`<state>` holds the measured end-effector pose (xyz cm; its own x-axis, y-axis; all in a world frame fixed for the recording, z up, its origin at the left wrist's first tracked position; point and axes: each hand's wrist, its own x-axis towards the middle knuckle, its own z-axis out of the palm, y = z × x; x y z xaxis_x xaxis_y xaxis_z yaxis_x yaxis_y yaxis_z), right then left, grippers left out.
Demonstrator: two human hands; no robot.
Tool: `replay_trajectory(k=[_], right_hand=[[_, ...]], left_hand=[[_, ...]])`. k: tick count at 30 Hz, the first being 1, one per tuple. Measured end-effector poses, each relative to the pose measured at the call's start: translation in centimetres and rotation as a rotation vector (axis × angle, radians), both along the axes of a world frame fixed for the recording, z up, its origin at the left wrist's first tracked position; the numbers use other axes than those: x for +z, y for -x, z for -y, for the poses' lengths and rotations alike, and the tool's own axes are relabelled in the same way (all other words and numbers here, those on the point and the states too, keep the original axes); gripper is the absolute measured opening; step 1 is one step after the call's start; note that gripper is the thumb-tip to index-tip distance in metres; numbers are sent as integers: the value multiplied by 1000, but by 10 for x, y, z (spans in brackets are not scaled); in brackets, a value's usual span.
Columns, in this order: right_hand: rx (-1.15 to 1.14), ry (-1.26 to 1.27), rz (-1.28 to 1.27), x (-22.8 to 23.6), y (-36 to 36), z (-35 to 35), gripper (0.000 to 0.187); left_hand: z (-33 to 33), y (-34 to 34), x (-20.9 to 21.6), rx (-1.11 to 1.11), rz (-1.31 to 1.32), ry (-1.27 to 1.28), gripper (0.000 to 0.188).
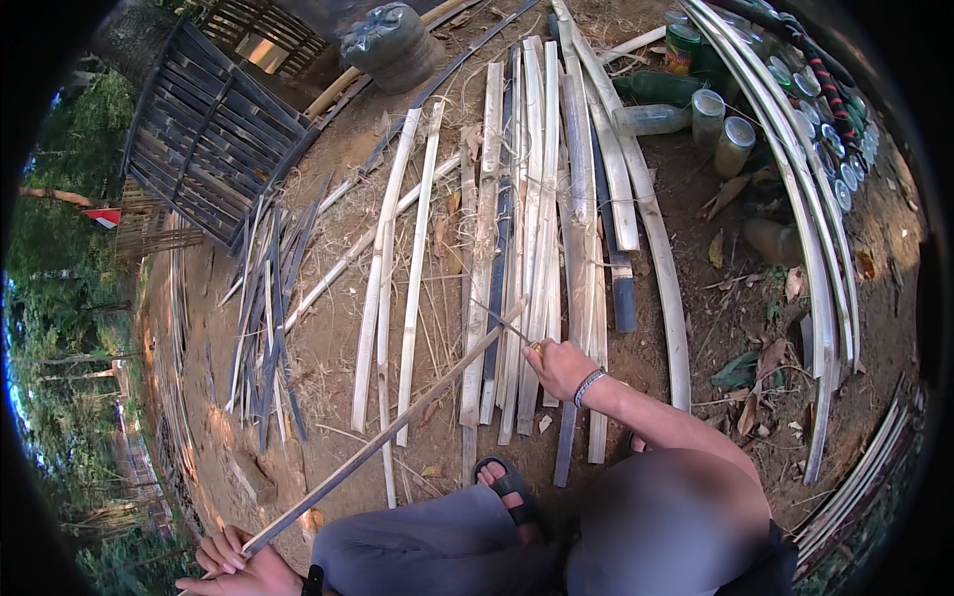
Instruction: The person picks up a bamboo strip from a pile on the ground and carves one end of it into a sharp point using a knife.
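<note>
At the lower left, my left hand (243, 568) is closed around a long bamboo strip (383, 437), dark on one side and pale on the other. The strip slants up to the right, its far end above the split bamboo on the ground. My right hand (559, 370), a bracelet on its wrist, grips the handle of a knife with some yellow on it. The thin knife blade (492, 314) points up and left and crosses the strip near its far end. Whether the edge touches the strip I cannot tell. Pale split bamboo lengths (537, 199) lie below the knife.
Dark and pale slats (268, 328) are piled at the left, near a dark slatted frame (209, 129). Glass jars and bottles (708, 117) stand or lie at the upper right beside long curved bamboo strips (795, 169). A filled plastic bag (388, 45) sits at the top. My sandalled foot (507, 489) is close.
</note>
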<state>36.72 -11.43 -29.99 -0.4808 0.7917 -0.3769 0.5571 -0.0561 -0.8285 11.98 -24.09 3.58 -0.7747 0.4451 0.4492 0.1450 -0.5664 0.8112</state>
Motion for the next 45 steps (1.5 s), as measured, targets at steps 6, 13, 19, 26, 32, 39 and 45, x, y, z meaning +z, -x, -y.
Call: replay_trajectory(k=[6,13,19,26,32,39,45], right_hand=[[145,20,-132,84,13,14,54],[227,78,-213,96,13,21,48],[-85,-37,-64,-4,-4,-4,51],[125,32,-152,78,3,8,45],[150,-55,-242,84,9,30,42],[14,-31,-180,45,2,22,40],[9,-47,-182,48,4,20,33]], left_hand=[[4,9,0,-85,-9,-6,52],[1,-6,0,-120,-3,-73,55],[-4,-13,4,-86,17,-56,55],[6,-7,0,-299,-70,-103,60],[12,-2,2,-454,-123,-73,63],[16,-10,3,-453,-112,-98,63],[13,-11,2,-428,-132,-90,64]])
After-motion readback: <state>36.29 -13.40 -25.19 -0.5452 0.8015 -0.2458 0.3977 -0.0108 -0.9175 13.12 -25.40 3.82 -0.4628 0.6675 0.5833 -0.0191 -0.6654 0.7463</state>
